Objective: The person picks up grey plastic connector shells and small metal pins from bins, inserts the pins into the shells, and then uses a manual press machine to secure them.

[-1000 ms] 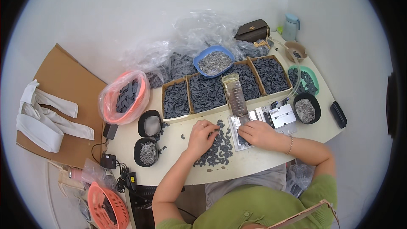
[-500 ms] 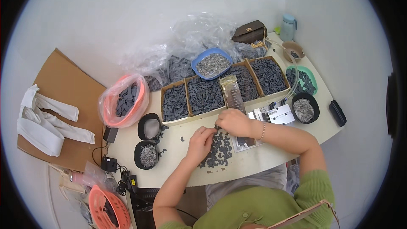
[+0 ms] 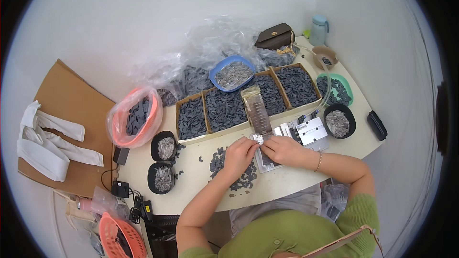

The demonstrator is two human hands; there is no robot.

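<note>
My left hand (image 3: 240,155) is closed in a pinch at the left edge of a metal fixture (image 3: 266,163) on the table. My right hand (image 3: 287,151) lies over the fixture, its fingers drawn together close to the left fingertips. Between the two sets of fingertips shows a small bright silvery piece (image 3: 258,139); whether it is held or belongs to the fixture I cannot tell. Small dark grey plastic pieces (image 3: 245,179) lie loose beside and under my left hand. Directly behind the hands stands a clear ribbed plastic tray (image 3: 257,111), tilted against the boxes.
A cardboard box (image 3: 205,136) with compartments of dark pieces spans the back, a blue tray (image 3: 233,72) of metal pins on it. Black bowls of pins (image 3: 161,178) stand left, another black bowl (image 3: 340,122) right. A metal block (image 3: 311,131) with a tube adjoins the fixture.
Both hands have moved from above the loose pieces to the fixture, the right hand shifting right and down. A silvery piece now shows between the fingertips. The whole view has shifted slightly.
</note>
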